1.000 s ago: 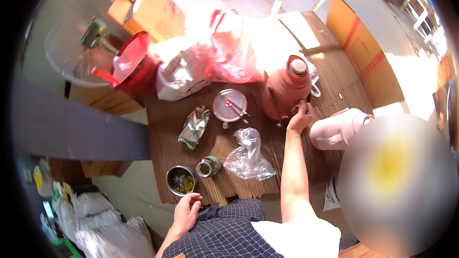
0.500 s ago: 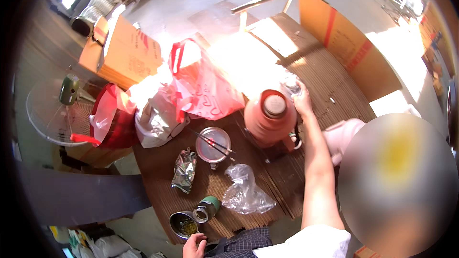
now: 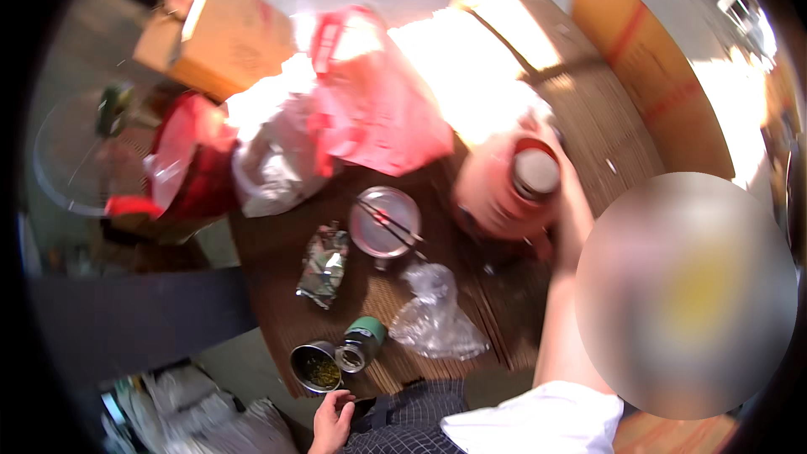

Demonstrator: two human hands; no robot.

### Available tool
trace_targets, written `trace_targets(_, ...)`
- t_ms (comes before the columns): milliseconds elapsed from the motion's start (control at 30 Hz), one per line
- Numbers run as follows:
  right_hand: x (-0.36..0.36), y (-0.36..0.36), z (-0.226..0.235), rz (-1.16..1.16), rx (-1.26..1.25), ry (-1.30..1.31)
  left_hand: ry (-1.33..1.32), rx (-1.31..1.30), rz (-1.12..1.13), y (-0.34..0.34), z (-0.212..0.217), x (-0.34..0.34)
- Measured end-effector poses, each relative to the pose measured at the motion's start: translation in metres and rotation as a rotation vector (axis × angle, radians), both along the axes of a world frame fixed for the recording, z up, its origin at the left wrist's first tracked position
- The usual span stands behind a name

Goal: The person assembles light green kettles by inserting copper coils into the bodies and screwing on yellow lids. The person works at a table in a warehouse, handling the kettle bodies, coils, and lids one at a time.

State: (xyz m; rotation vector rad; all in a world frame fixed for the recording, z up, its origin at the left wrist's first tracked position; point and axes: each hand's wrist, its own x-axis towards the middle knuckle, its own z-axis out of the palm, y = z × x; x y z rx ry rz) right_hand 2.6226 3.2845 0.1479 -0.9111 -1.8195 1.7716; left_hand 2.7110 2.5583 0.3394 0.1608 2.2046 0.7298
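My left hand [image 3: 333, 422] is at the table's near edge, fingers loosely bent and holding nothing, just below a metal cup [image 3: 298, 361] with yellow-green leaves inside. Beside that cup lies a glass jar with a green band [image 3: 361, 343]. My right arm [image 3: 565, 303] reaches far forward past a large pink thermos jug [image 3: 496, 189] with a round grey stopper. Around the jug's far side my right hand [image 3: 548, 136] is smeared by motion and partly hidden, so what its fingers hold cannot be made out.
A lidded container [image 3: 385, 234] with chopsticks across it, a foil pouch [image 3: 324, 267] and a clear plastic bag [image 3: 437, 319] lie mid-table. Farther back are a red bag [image 3: 378, 109], a white bag [image 3: 273, 172] and cardboard boxes [image 3: 239, 38]. Another person, blurred out, is at right.
The whole view has shifted and blurred. My right hand, earlier gripping a shiny crumpled thing beyond the jug, now shows partly behind it. My left hand stays near the metal cup.
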Motion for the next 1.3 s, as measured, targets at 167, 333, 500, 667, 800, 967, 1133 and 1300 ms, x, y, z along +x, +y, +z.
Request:
trace_targets(167,0.009,0.007,0.058,0.038,-0.374,0.332,0.002,0.065,0.031,-0.007,-0.01,0.001)
trace_targets(333,0.037,-0.007,0.157,0.113,-0.179,0.464,0.033,0.014,-0.122,-0.004,0.004,-0.021)
trace_targets(500,0.012,-0.075,0.316,0.251,0.364,0.428,0.018,0.084,-0.073,-0.037,-0.002,-0.006)
trace_targets(667,-0.012,-0.18,0.455,0.594,0.832,0.311,0.073,0.145,-0.15,-0.051,0.002,-0.005)
trace_targets(800,-0.053,-0.275,0.488,0.815,0.515,0.426,0.165,0.218,-0.109,-0.073,0.003,0.005)
trace_targets(967,-0.129,-0.343,0.421,1.043,-0.214,0.453,0.23,0.179,0.113,-0.128,0.012,0.03)
trace_targets(1133,-0.163,-0.405,0.255,1.035,-0.632,0.371,0.252,0.104,0.267,-0.199,0.005,0.07)
trace_targets(1300,-0.17,-0.565,0.161,0.77,-0.493,-0.15,0.228,0.118,0.295,-0.262,0.008,0.094)
